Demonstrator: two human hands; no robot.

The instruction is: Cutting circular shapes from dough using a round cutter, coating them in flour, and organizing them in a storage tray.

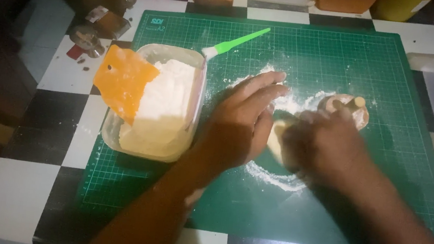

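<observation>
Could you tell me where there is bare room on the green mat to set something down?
The cutting mat is bare along its far right, beyond the brush, and near the front edge. It is crowded around the flour tub, left hand and right hand.

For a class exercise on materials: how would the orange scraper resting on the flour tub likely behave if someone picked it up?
The orange scraper looks thin and flat, so probably light and slightly bendy. It leans on the flour tub rim, so a nudge might tip it off. Flour dust could make it slippery.
</observation>
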